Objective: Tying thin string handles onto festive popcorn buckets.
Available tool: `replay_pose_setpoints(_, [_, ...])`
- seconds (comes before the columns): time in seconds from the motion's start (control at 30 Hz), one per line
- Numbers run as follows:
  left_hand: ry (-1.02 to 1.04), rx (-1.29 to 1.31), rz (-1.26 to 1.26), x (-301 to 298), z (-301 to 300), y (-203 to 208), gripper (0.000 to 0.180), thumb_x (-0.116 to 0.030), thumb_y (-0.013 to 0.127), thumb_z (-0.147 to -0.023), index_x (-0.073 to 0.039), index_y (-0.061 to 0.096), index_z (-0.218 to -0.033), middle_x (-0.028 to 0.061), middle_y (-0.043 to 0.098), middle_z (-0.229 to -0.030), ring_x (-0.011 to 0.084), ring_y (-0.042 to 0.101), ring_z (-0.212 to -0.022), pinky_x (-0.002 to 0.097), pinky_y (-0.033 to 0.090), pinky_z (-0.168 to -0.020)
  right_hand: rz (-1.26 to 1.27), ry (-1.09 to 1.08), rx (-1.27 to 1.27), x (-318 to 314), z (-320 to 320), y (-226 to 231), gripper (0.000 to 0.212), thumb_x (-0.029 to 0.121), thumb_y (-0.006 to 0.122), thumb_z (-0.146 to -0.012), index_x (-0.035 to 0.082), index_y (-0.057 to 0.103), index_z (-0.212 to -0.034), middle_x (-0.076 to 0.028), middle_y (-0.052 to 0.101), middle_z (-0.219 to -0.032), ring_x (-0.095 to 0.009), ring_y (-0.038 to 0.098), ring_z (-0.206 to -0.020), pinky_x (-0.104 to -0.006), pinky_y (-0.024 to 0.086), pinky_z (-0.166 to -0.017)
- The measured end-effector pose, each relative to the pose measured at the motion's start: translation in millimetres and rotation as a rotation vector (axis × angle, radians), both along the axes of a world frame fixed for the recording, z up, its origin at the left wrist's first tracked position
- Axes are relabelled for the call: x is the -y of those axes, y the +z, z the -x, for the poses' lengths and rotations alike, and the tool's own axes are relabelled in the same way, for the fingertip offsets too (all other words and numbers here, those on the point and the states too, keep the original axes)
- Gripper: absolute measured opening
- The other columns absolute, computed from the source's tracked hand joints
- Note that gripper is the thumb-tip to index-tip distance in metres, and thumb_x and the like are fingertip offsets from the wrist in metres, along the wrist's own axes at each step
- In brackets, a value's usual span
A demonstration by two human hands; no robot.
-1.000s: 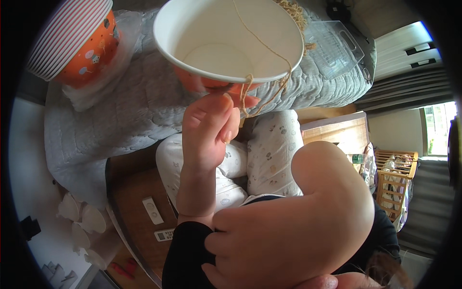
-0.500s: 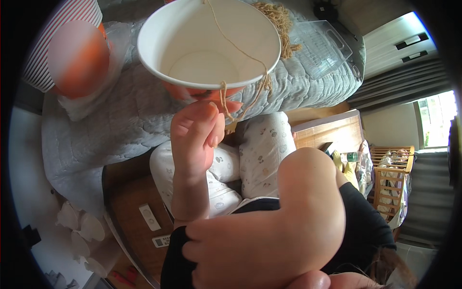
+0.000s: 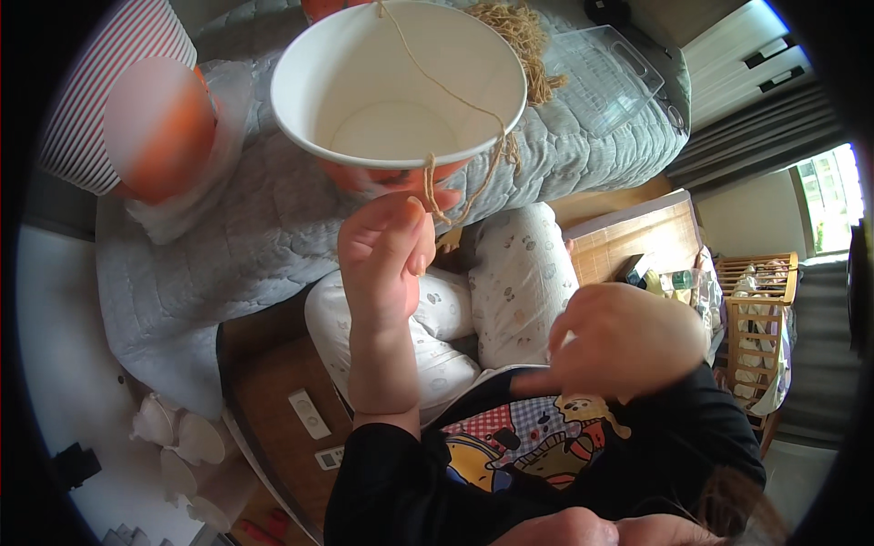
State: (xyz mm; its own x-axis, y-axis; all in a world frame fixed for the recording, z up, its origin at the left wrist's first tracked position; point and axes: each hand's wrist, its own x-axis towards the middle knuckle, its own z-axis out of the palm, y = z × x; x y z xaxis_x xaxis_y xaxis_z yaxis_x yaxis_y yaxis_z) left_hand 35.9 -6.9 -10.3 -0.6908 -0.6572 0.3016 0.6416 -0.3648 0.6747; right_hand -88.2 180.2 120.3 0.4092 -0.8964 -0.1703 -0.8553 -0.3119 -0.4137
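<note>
A white-lined paper bucket (image 3: 401,127) with an orange outside is tipped toward me at the top middle. Thin twine (image 3: 428,77) runs across its mouth, and a loop dangles over the near rim. Below that rim my left hand (image 3: 387,250) is closed, thumb folded over, its fingers against the bucket's near side beside the twine loop. Some fingertips are hidden behind the hand. My right hand (image 3: 628,341) is raised in front of my chest, away from the bucket; motion blurs its fingers.
Nested orange paper buckets (image 3: 137,118) lie in plastic wrap on the grey quilted bed (image 3: 191,273). Loose twine (image 3: 514,41) and a clear plastic tray (image 3: 605,77) are farther right. A remote control (image 3: 309,414) lies lower left; a wooden rack (image 3: 756,309) stands at right.
My right hand has left my left sleeve and swung to the right, uncovering my shirt front. My left hand stays at the bucket; the whole view has shifted slightly.
</note>
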Motion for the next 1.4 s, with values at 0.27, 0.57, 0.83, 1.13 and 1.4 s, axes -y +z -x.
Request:
replay_pose_setpoints(0.27, [-0.110, -0.074, -0.065, -2, 2, 5, 0.023, -0.018, 0.062, -0.093, 0.003, 0.070, -0.098, 0.0104, 0.069, -0.081, 0.0030, 0.039, -0.048, 0.0221, 0.041, -0.057, -1.487, -0.712, 0.017, -258, 50, -264, 0.029, 0.020, 0.068, -0.082, 0.006, 0.070, -0.108, -0.006, 0.074, -0.096, -0.023, 0.071, -0.086, -0.0441, 0.056, -0.072])
replay_pose_setpoints(0.57, [-0.097, -0.038, -0.123, -3, -1, 1, 0.021, -0.017, 0.062, -0.094, 0.001, 0.070, -0.100, 0.0107, 0.069, -0.082, 0.0031, 0.040, -0.049, 0.0219, 0.043, -0.059, -1.517, -0.877, 0.203, -286, 90, -305, 0.027, 0.021, 0.064, -0.086, 0.006, 0.069, -0.108, -0.006, 0.074, -0.097, -0.022, 0.070, -0.088, -0.0431, 0.054, -0.077])
replay_pose_setpoints(0.83, [-0.017, -0.012, -0.039, -6, 13, 6, 0.033, -0.027, 0.051, -0.100, -0.009, 0.052, -0.074, -0.0069, 0.030, -0.051, 0.0057, 0.027, -0.048, 0.0238, 0.022, -0.046, -1.541, -1.178, 0.490, -317, 80, -284, 0.026, 0.022, 0.061, -0.089, 0.006, 0.068, -0.109, -0.006, 0.073, -0.097, -0.021, 0.069, -0.090, -0.0421, 0.053, -0.081])
replay_pose_setpoints(1.13, [-0.074, -0.018, -0.116, -3, 12, 4, 0.030, -0.027, 0.049, -0.101, -0.009, 0.046, -0.078, -0.0078, 0.029, -0.052, 0.0038, 0.025, -0.047, 0.0223, 0.020, -0.046, -1.413, -1.787, 0.994, -429, -19, -224, 0.025, 0.023, 0.056, -0.093, 0.006, 0.067, -0.109, -0.006, 0.073, -0.097, -0.020, 0.067, -0.092, -0.0409, 0.051, -0.085])
replay_pose_setpoints(1.4, [-0.163, -0.134, -0.073, 1, 14, -7, 0.031, -0.030, 0.046, -0.103, -0.002, 0.060, -0.100, -0.0086, 0.029, -0.053, 0.0031, 0.025, -0.048, 0.0208, 0.020, -0.046, -1.331, -1.983, 1.377, -435, -62, -234, 0.025, 0.024, 0.053, -0.097, 0.007, 0.066, -0.109, -0.006, 0.072, -0.098, -0.020, 0.066, -0.094, -0.0398, 0.050, -0.089])
